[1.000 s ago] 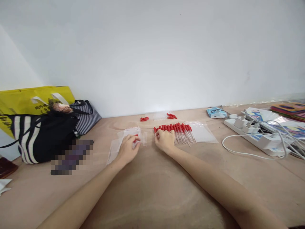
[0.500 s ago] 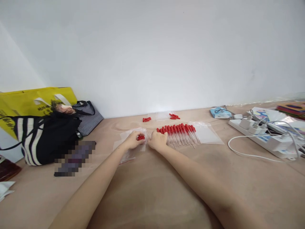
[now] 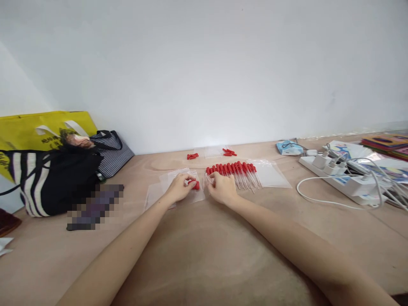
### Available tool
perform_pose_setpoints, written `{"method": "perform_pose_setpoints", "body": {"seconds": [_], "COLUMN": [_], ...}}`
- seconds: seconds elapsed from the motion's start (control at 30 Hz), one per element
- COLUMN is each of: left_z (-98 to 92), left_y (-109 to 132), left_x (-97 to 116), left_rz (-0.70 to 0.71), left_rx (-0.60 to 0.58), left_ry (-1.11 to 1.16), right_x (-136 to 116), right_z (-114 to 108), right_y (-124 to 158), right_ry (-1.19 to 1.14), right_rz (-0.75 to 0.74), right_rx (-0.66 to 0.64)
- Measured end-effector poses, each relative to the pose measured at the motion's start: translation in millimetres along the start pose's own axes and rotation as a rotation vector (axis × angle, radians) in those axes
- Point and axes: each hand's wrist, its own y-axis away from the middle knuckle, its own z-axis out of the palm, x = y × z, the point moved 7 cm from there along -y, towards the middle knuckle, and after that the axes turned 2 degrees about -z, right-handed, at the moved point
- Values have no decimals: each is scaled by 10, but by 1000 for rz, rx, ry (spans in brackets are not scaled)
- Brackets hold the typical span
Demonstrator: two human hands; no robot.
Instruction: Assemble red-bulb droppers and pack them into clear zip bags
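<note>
A row of clear droppers with red rubber bulbs (image 3: pixel 236 172) lies on the brown table, partly over a clear plastic bag (image 3: pixel 270 174). My right hand (image 3: pixel 222 187) rests at the left end of that row, fingers curled on the nearest droppers. My left hand (image 3: pixel 179 187) sits on a small clear zip bag (image 3: pixel 159 192) and pinches red bulbs (image 3: pixel 195 184) at its fingertips. Loose red bulbs (image 3: pixel 192 156) and more red bulbs (image 3: pixel 228 152) lie further back beside clear tubes (image 3: pixel 214 152).
A black and white striped bag (image 3: pixel 47 178) and a yellow bag (image 3: pixel 28 127) stand at the left by the wall. A white power strip (image 3: pixel 344 180) with chargers and cables, a face mask (image 3: pixel 289 147) and coloured papers (image 3: pixel 387 144) lie at the right.
My left hand moved right along the zip bag with the red bulbs between its fingers. My right hand went left toward it, then settled back at the end of the dropper row.
</note>
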Motion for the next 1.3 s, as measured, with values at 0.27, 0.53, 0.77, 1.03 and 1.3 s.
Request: {"method": "perform_pose_setpoints", "body": {"seconds": [0.27,0.53,0.77,1.03,1.3], "left_z": [-41,-138,18,177,151], "left_y": [72,15,669,679,710], "left_x": [-136,-30,448,470,566], "left_rz": [-128,-103,256,201,169], "left_rx": [144,186,-48,-67,-23], "left_ry": [-82,-83,56,76,185], "right_x": [331,315,319,267,177], "right_z": [-172,-214,-223,-198,-179], "right_y": [508,580,583,595,662], "right_ry": [-133,-108,-98,-75,-143], "right_rz": [-417,-458,-418,-460,-506], "right_rx": [68,61,49,19,13]}}
